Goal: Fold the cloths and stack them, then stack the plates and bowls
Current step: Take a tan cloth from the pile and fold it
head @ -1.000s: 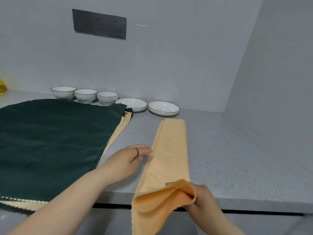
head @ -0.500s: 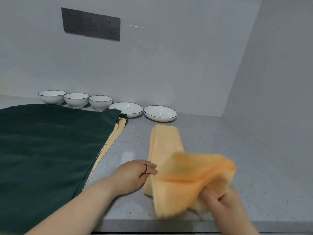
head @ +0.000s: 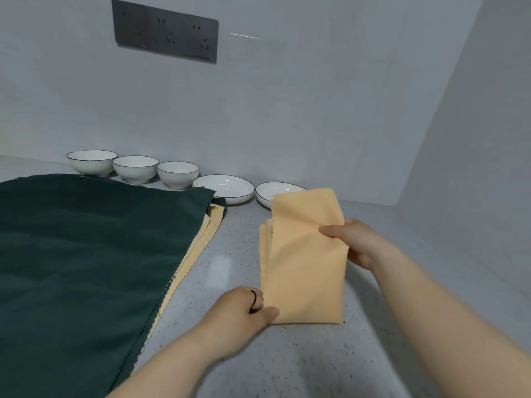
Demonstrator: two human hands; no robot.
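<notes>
An orange cloth (head: 304, 265), folded into a narrow strip and doubled over, lies on the grey counter (head: 316, 357). My right hand (head: 355, 242) pinches its upper flap at the right edge. My left hand (head: 244, 310) pinches the near left corner at the fold. A large dark green cloth (head: 86, 254) lies spread to the left, with more orange cloths (head: 198, 248) under it showing along its right edge. Three white bowls (head: 135, 168) and two white plates (head: 227, 187) stand in a row by the back wall; the right plate (head: 271, 191) is partly hidden by the orange cloth.
A dark socket panel (head: 165, 31) hangs on the back wall. A side wall (head: 474, 168) closes the counter at the right. Bare counter shows to the right of the folded cloth and in front of it.
My right hand carried the near end of the orange strip up and away, over the far half, doubling it. My left hand slid down to the new fold. The view moved closer.
</notes>
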